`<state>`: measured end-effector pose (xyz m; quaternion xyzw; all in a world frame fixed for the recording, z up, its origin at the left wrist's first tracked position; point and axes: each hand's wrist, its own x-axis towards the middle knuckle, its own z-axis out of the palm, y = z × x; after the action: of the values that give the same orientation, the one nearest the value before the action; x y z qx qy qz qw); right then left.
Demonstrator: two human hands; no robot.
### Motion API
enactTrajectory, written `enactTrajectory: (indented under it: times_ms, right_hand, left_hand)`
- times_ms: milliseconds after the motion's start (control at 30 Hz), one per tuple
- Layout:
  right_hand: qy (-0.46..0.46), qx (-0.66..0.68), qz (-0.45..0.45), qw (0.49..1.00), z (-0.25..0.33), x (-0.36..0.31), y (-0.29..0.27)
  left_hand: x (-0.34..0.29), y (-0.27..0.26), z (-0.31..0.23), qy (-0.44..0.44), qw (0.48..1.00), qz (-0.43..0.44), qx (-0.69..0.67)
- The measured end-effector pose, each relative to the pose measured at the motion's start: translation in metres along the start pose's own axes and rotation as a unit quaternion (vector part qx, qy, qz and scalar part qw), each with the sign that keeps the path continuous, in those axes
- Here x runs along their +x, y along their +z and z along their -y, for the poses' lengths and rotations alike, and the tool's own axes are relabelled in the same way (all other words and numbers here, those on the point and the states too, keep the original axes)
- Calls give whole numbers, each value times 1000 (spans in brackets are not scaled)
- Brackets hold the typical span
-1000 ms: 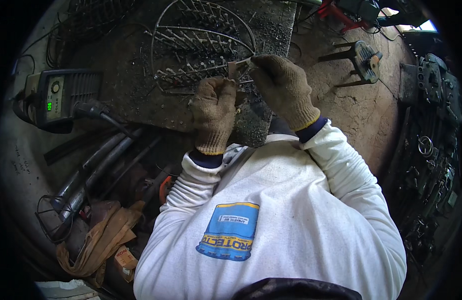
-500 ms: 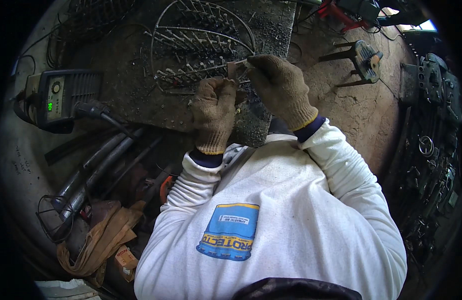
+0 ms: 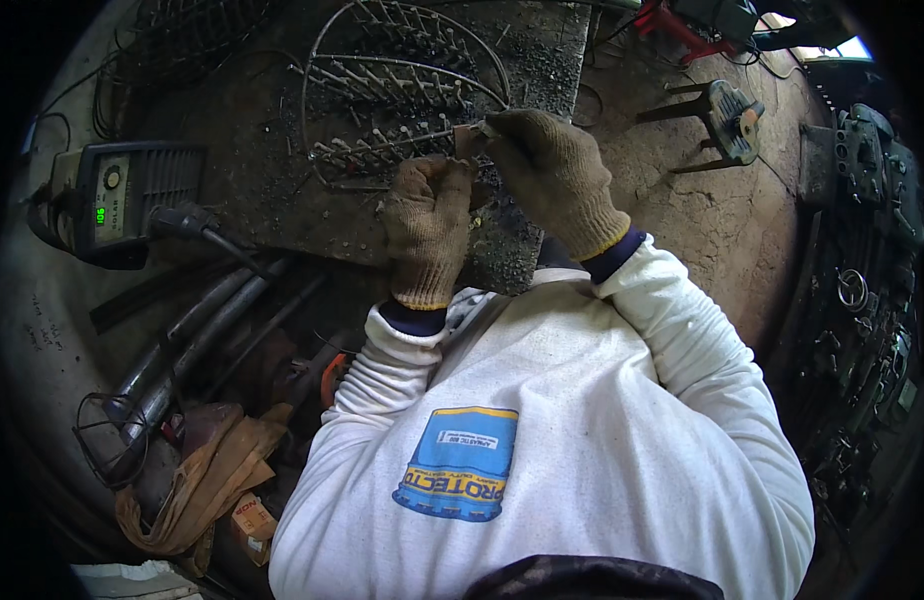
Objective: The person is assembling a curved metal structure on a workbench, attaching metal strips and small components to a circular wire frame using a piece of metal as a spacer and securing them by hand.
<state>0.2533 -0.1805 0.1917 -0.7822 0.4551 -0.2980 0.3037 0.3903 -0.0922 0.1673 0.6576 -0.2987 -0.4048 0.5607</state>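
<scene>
Both my hands wear tan knitted work gloves and meet over the near edge of a dark, grimy metal table [image 3: 252,205]. My left hand [image 3: 427,230] is closed in a fist, thumb side up, beside a small flat brownish piece [image 3: 468,140]; what its fingers grip is hidden. My right hand [image 3: 557,180] bends in from the right, thumb and fingers pinched close to that piece; whatever is in the pinch is too small to make out. Just beyond lies a rounded wire frame [image 3: 304,100] with rows of short metal pegs [image 3: 382,85] across it.
Dark bits litter the tabletop. A welding machine [image 3: 132,200] with a lit display stands at the left, its cable passing metal pipes [image 3: 197,340]. A brown cloth [image 3: 207,480] and small carton [image 3: 252,525] lie lower left. Right are a stool [image 3: 727,120] and dark machinery [image 3: 862,290].
My right hand has shifted slightly left, closing the gap beside the small flat piece. My left hand stays almost in place.
</scene>
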Motion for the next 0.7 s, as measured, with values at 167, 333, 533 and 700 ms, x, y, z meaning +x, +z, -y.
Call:
enactTrajectory:
  times_ms: [167, 333, 533, 700]
  right_hand:
    - [-6, 7, 8, 1000, 5, 1, 1]
    - [-18, -5, 19, 1000, 9, 2, 1]
    - [-95, -74, 78, 990, -2, -5, 1]
    - [-44, -10, -45, 998, -1, 2, -24]
  left_hand:
    - [0, 0, 3, 4, 1000, 4, -28]
    - [0, 0, 2, 11, 999, 6, -39]
    - [-1, -3, 0, 22, 1000, 12, -2]
    - [-6, 0, -4, -4, 998, 21, -63]
